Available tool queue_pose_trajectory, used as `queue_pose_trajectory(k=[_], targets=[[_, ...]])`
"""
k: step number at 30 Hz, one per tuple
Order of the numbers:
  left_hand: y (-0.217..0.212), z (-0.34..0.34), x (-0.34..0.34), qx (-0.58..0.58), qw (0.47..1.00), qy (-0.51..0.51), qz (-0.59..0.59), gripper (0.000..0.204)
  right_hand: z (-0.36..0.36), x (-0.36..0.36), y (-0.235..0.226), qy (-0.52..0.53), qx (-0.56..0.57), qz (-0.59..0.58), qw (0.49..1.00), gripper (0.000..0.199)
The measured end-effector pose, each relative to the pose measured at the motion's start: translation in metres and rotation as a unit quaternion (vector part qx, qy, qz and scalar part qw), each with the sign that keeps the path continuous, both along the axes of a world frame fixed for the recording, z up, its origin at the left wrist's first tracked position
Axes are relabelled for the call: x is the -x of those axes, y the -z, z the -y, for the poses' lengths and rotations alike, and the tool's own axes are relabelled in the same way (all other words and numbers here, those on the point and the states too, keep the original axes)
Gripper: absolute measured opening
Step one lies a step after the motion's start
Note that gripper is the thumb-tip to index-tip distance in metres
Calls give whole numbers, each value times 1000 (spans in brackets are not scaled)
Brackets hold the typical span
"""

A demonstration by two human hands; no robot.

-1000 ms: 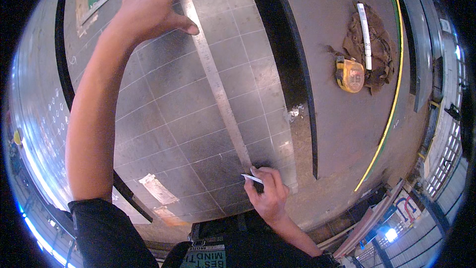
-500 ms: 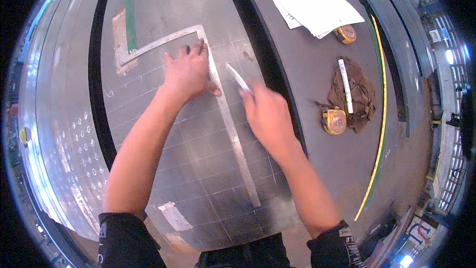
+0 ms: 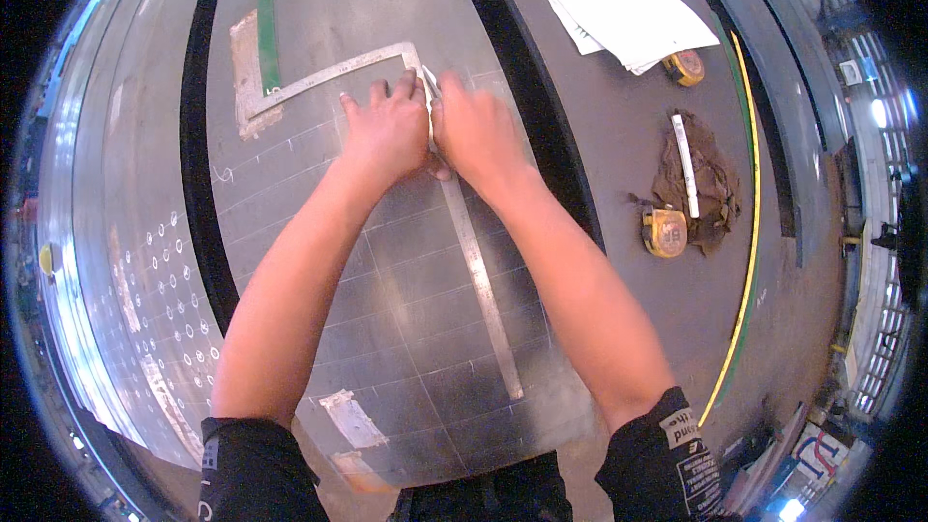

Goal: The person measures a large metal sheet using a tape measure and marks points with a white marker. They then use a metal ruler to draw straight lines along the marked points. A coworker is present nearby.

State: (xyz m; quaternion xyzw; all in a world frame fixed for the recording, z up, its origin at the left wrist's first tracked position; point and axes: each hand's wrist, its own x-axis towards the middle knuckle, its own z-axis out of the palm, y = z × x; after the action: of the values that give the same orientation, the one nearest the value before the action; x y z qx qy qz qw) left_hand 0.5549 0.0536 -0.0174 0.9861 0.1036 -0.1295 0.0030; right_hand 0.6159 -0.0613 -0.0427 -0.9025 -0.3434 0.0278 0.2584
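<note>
A steel framing square (image 3: 481, 280) lies on a grey metal plate (image 3: 387, 266) scored with thin light lines. Its long arm runs toward me and its short arm reaches to the left. My left hand (image 3: 383, 135) presses on the long arm just below the corner, fingers spread and thumb along the edge. Close beside it, my right hand (image 3: 478, 135) grips a slim white marking pen (image 3: 429, 83). The pen's tip meets the square's right edge near the corner; most of the pen is hidden by my fingers.
Rightward, beyond a dark gap (image 3: 551, 126), lie white papers (image 3: 623, 10), two yellow tape measures (image 3: 665, 232) (image 3: 684, 68), a brown rag (image 3: 713, 179) with a white marker (image 3: 685, 164) on it, and an extended yellow tape (image 3: 752, 222). A green strip (image 3: 268, 39) lies at upper left.
My right hand has moved left and away from me, bringing the pen from beside the square to its edge near the corner. My left hand stays on the square.
</note>
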Motion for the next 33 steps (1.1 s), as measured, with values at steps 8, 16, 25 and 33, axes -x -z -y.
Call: queue_pose_trajectory(k=[8,16,25,33], targets=[[2,-3,-5,-16,1000,4,-20,117,54,54,-18,-6,65,-50,997,18],[-3,-1,-3,-18,999,-3,-35,127,131,153,-51,-20,198,-160,967,35],[4,-3,-2,-17,1000,17,6,117,208,219,-106,-42,313,-324,892,27],[27,-89,-19,82,979,10,187,64,254,220,-134,144,316,-353,869,28]])
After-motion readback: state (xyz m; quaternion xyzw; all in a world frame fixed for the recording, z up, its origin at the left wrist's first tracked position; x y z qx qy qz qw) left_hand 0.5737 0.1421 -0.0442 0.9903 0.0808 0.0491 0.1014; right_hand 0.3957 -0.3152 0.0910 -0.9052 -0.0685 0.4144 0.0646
